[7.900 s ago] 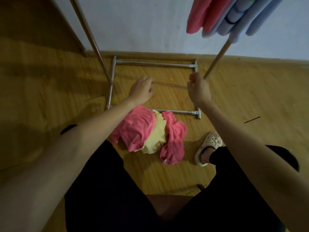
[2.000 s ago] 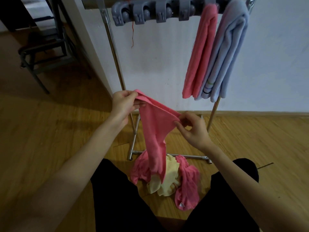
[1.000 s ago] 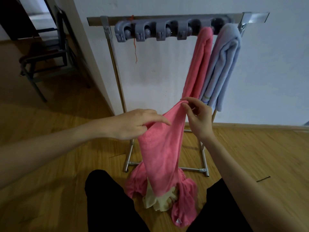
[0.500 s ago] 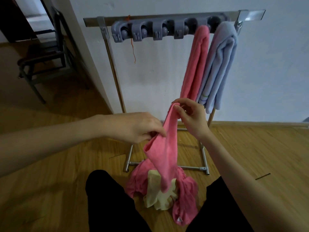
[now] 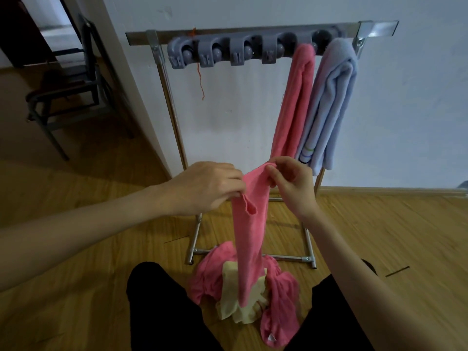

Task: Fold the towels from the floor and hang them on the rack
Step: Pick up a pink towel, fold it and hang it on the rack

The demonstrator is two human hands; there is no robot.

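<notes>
I hold a pink towel (image 5: 249,239) up in front of me; it hangs in a long narrow strip down to the floor pile. My left hand (image 5: 205,188) pinches its top edge on the left, and my right hand (image 5: 288,183) pinches the same edge on the right, close together. Below, a heap on the floor holds a pink towel (image 5: 207,277), a pale yellow towel (image 5: 233,307) and another pink towel (image 5: 278,305). The metal rack (image 5: 253,32) stands against the wall with grey clips (image 5: 220,53). A folded pink towel (image 5: 296,97) and a folded light blue towel (image 5: 331,102) hang at its right end.
The rack's base bars (image 5: 286,257) lie on the wooden floor just beyond the heap. A dark metal chair (image 5: 68,89) stands at the back left past a white wall corner (image 5: 131,92). My black-trousered legs (image 5: 162,307) flank the heap.
I picked a pink towel off the heap and raised it. Over the last second my hands have drawn together at its top edge, so the towel hangs narrower.
</notes>
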